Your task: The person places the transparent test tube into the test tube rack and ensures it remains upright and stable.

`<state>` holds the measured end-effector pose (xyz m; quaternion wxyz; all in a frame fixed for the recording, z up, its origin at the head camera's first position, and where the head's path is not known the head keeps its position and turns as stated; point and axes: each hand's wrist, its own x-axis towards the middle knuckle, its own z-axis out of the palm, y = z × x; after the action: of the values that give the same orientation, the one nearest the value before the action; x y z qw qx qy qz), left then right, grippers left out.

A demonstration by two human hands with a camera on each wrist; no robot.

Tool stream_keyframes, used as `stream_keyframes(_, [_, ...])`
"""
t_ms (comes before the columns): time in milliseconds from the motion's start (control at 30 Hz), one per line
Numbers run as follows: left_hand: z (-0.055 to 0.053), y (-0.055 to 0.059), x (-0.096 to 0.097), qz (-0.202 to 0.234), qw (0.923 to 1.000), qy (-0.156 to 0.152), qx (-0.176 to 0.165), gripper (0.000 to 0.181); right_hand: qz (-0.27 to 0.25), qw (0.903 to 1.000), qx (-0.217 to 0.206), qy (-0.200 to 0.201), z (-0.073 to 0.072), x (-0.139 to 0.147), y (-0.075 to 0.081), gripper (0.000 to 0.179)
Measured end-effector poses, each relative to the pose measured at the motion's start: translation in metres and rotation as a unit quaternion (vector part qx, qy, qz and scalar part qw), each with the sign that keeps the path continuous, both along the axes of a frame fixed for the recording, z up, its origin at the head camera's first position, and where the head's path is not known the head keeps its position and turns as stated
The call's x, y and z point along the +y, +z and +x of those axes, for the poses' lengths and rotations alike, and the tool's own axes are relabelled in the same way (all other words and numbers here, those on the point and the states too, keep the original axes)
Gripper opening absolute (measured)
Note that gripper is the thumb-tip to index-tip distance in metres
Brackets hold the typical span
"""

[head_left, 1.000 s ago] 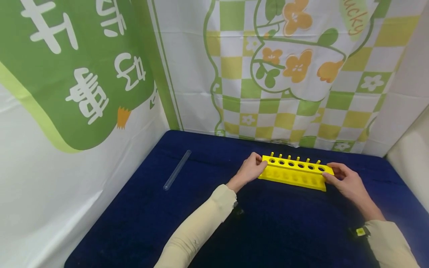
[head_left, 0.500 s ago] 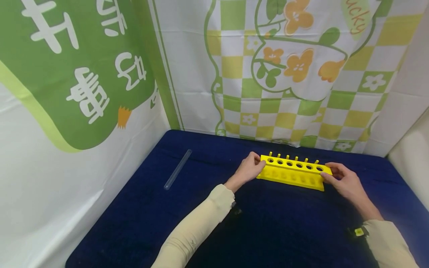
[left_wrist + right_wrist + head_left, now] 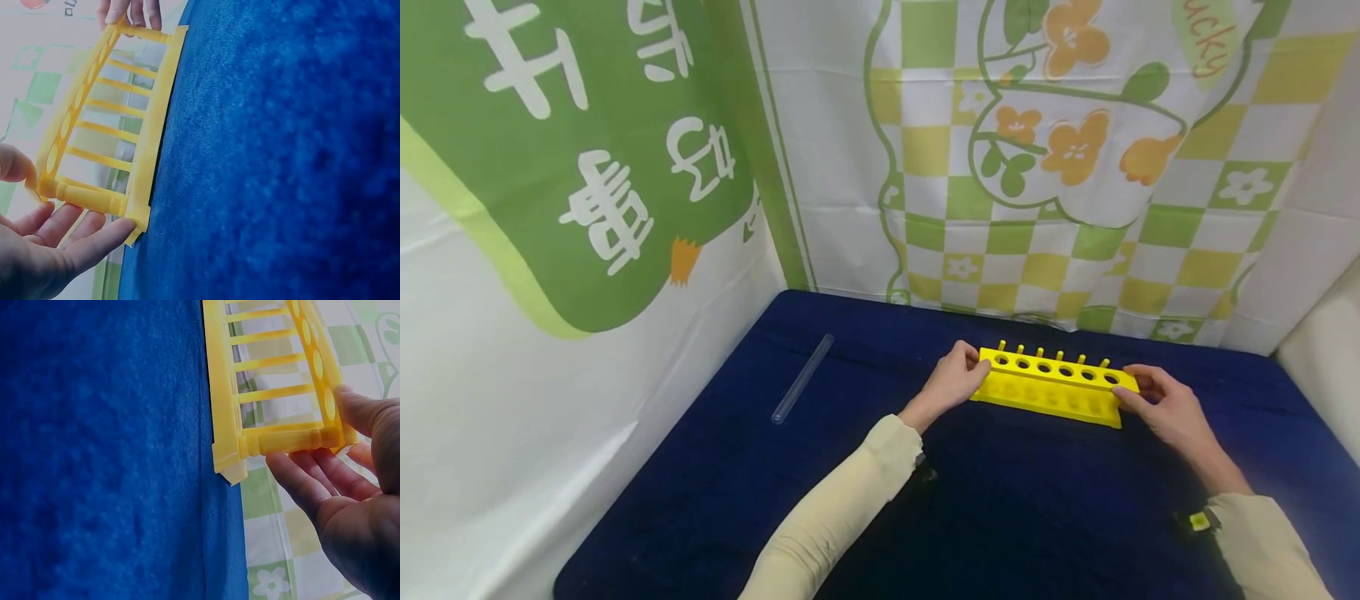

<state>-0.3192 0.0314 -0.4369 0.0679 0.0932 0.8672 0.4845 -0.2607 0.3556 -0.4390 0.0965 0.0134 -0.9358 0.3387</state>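
Note:
A yellow test tube rack (image 3: pixel 1051 397) stands upright on the dark blue cloth, with a row of round holes along its top and several short pegs behind. My left hand (image 3: pixel 949 385) grips its left end, thumb on the top plate. At the opposite end my right hand (image 3: pixel 1171 415) holds the rack the same way. In the left wrist view, fingers of the left hand (image 3: pixel 56 250) lie against the end post of the rack (image 3: pixel 153 131). The right wrist view shows the right hand (image 3: pixel 359 500) at the other post. No tube sits in the rack.
A clear test tube (image 3: pixel 802 379) lies on the blue cloth (image 3: pixel 865 350) to the left of the rack. Behind the table hangs a checked, flowered curtain (image 3: pixel 970 200). A green and white curtain (image 3: pixel 550 275) borders the left side.
Both hands have shifted the rack slightly to the left, keeping their hold on its ends. The head view has turned a little, and the clear tube stays where it lay.

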Motion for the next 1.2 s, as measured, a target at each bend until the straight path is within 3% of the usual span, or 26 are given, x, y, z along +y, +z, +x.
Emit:
stream_keyframes(300, [-0.001,-0.002,-0.004,-0.001,1.0000,0.002,0.003,0.030,0.009,0.9999,0.000,-0.012,-0.001,-0.006,0.001,0.069])
stream_keyframes(1200, [0.001,-0.001,-0.018,-0.004,1.0000,0.003,0.008,0.032,0.004,1.0000,0.002,0.003,-0.005,-0.015,-0.001,0.068])
